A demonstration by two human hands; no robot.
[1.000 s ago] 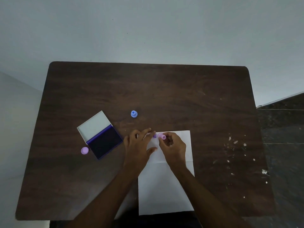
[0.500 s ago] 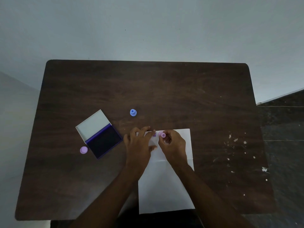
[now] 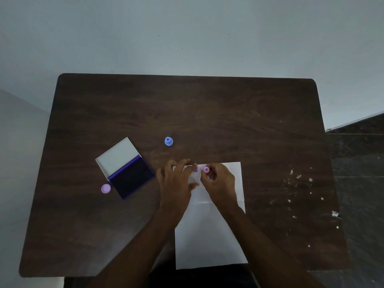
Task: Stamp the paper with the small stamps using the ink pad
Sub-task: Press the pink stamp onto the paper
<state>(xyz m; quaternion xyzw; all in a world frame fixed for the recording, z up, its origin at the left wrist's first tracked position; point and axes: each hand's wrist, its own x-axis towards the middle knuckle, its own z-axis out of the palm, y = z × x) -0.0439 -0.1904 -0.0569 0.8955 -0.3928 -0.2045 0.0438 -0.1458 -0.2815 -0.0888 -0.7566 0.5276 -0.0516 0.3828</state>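
Note:
A white sheet of paper [image 3: 209,238] lies at the table's near edge. My right hand [image 3: 220,182] pinches a small pink stamp [image 3: 205,169] upright at the paper's top edge. A purple stamped mark [image 3: 196,170] shows just left of it. My left hand [image 3: 176,180] lies flat with its fingers spread on the paper's top left corner. The open ink pad [image 3: 133,178], dark purple with a white lid, sits to the left. A blue stamp [image 3: 168,141] stands behind the hands. A pink stamp [image 3: 106,188] rests left of the pad.
The dark wooden table [image 3: 207,113] backs onto a pale wall. White specks [image 3: 299,176] dot the table's right side. A dark tiled floor [image 3: 359,183] shows beyond the right edge.
The hands have stayed in nearly the same place on the paper's top edge. The view has shifted slightly. The purple mark beside the pink stamp remains visible.

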